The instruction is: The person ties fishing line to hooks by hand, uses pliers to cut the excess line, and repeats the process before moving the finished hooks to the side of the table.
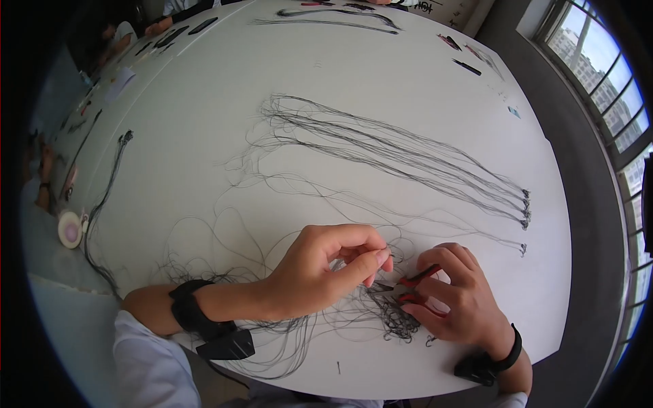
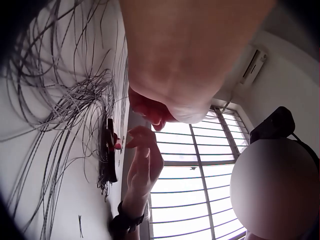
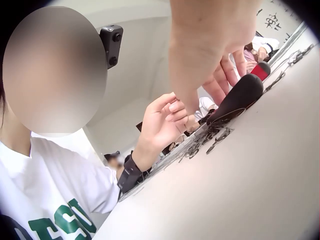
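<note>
Thin dark strands are heaped at lower centre on the white table, one apparently pinched by the left hand. Whether red-handled metal pliers are gripped by the bent-fingered right hand cannot be told. Strand separation appears in hand; secure plier grip seems required next.

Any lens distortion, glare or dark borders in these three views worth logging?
Head: strong fisheye, the white table bowing outward, corners black; left wrist: glare whites out much of the window beyond the right hand, corners dark; right wrist: dark corners too, the table slanting diagonally.
</note>
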`<control>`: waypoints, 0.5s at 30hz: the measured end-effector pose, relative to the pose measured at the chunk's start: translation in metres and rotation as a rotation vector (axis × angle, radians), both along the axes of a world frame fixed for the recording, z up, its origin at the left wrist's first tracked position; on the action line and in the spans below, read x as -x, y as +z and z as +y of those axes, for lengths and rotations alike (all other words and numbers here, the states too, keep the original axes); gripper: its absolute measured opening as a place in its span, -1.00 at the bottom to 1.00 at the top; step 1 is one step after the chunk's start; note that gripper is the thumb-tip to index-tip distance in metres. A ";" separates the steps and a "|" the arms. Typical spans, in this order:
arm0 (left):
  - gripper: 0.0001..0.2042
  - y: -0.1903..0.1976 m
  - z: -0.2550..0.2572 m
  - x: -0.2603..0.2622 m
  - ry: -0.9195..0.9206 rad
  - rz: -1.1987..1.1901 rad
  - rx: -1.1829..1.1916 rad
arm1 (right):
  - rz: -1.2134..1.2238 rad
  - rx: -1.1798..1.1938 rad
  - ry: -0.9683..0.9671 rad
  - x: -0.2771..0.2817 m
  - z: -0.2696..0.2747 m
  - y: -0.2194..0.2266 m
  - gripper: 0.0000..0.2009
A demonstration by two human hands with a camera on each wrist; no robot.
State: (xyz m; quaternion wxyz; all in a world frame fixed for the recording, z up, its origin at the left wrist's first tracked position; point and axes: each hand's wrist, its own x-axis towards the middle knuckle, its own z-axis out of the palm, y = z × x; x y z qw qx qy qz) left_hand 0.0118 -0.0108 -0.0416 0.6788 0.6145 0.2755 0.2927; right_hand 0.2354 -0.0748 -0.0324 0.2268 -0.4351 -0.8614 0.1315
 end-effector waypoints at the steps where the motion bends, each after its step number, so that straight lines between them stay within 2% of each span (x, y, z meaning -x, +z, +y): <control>1: -0.86 0.003 -0.001 -0.001 -0.036 0.018 0.001 | -0.002 -0.009 -0.005 0.002 0.000 0.002 -0.78; 3: -0.86 0.005 -0.003 -0.001 -0.093 0.022 0.004 | 0.203 -0.039 -0.115 0.009 -0.001 0.006 -0.77; 4: -0.86 0.006 -0.004 -0.001 -0.145 0.030 0.016 | 0.202 -0.046 -0.119 0.013 -0.002 0.006 -0.77; 6: -0.85 0.010 -0.005 -0.001 -0.180 0.040 0.037 | 0.364 0.082 -0.100 0.020 -0.004 0.006 -0.80; 9: -0.86 0.015 -0.005 0.001 -0.273 0.129 -0.027 | 0.359 0.116 -0.108 0.024 -0.011 0.009 -0.86; 12: -0.85 0.013 -0.009 -0.001 -0.244 0.056 -0.003 | 0.406 0.176 -0.138 0.023 -0.013 0.017 -0.92; 15: -0.78 0.015 -0.009 -0.001 0.053 -0.106 0.029 | 0.454 0.256 -0.220 0.018 -0.017 0.026 -0.96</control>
